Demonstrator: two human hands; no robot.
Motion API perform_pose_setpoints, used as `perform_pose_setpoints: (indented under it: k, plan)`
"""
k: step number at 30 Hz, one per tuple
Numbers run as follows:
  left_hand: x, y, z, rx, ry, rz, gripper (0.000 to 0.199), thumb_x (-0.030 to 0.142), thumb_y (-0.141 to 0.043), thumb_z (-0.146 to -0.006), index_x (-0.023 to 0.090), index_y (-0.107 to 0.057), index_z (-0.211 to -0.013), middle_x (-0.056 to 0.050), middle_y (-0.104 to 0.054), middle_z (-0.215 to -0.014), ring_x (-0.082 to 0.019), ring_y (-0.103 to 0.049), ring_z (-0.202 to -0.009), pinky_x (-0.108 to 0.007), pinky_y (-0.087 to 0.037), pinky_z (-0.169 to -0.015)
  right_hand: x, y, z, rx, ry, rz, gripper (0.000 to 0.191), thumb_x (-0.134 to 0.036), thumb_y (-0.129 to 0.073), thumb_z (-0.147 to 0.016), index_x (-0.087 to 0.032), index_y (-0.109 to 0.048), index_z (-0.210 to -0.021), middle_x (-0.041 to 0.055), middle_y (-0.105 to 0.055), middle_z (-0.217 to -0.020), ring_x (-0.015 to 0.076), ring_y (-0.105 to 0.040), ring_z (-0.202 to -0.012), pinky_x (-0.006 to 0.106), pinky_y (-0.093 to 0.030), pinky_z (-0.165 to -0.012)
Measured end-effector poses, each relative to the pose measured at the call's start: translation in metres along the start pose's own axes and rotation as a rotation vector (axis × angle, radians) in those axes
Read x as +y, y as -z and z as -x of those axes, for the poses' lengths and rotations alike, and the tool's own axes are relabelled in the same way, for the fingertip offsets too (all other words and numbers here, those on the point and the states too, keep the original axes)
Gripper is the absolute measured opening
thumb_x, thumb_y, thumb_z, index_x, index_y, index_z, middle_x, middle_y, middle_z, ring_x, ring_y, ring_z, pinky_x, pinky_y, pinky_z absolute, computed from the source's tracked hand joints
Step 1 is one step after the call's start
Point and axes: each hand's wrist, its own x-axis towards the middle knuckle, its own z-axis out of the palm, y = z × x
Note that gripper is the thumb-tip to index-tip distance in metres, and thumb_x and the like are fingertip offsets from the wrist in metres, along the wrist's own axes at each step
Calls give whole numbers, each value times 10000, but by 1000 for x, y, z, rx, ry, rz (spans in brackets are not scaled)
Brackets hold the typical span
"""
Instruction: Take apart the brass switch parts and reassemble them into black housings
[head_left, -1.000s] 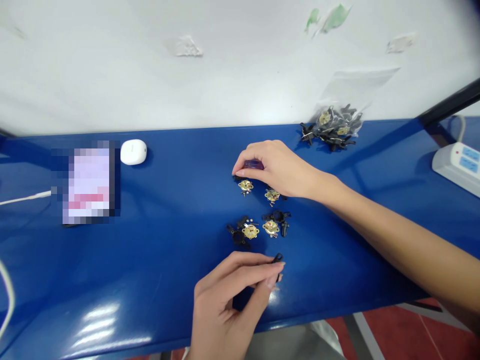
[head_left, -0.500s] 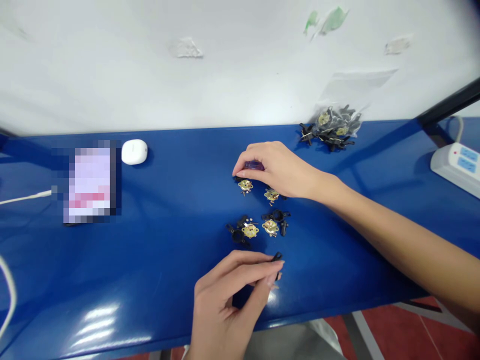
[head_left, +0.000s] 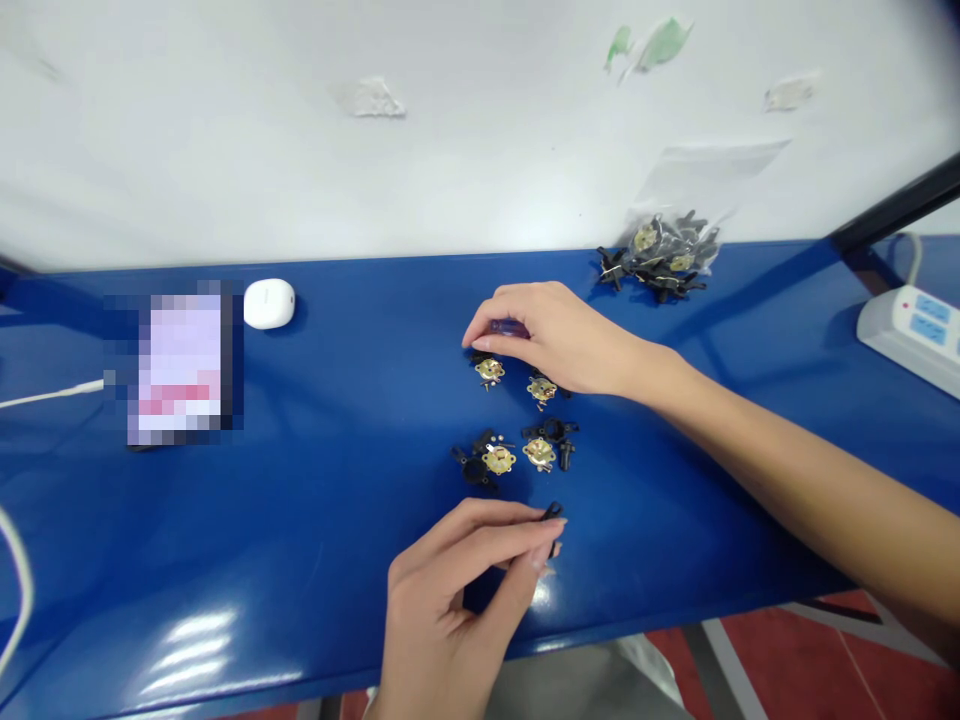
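Pinching a small black plastic piece (head_left: 553, 530) between thumb and fingertips, the left hand (head_left: 442, 600) held it near the front edge of the glossy blue bench (head_left: 247, 560), its long axis pointing away from the person. The right hand (head_left: 559, 335) curled over a purple plastic piece (head_left: 510, 328); I couldn't tell whether it gripped. Between the hands lay four round brass discs (head_left: 499, 460) among ridged black plastic parts (head_left: 551, 430).

A scuffed white wall (head_left: 225, 150) rises behind the glossy blue workbench (head_left: 300, 560); the floor (head_left: 795, 670) below is red.
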Motion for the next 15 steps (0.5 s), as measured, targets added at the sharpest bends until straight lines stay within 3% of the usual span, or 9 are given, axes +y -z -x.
perform_pose_setpoints:
  k: [7, 12, 15]
  plan:
    - [4, -3, 1, 38, 23, 47, 295, 147, -781, -1013, 391, -923, -1100, -3, -847, -1092, -169, -858, -859, -269, -746, -781, -3, 14, 13, 46, -14, 26, 179, -269, -670, -1097, -205, -830, -1050, 52, -792, -1018, 201, -668, -898, 355, -453, -856]
    - [8, -4, 1, 128, 3, -2, 321, 130, -883, -919, 402, -923, -1086, 17, -854, -1111, -131, -828, -834, -189, -699, -769, -18, 26, 43, 99, -24, 37, 182, -315, -662, -1106, -262, -835, -1106, 34, -791, -1061, 215, -676, -898, 362, -469, -815]
    - [9, -3, 2, 140, 27, 38, 339, 161, -902, -915, 410, -908, -1145, 22, -868, -1088, -146, -842, -839, -204, -711, -786, -34, 30, 66, 71, -80, -51, 155, -355, -707, -1088, -297, -848, -1115, 16, -785, -1022, 184, -663, -789, 349, -477, -733]
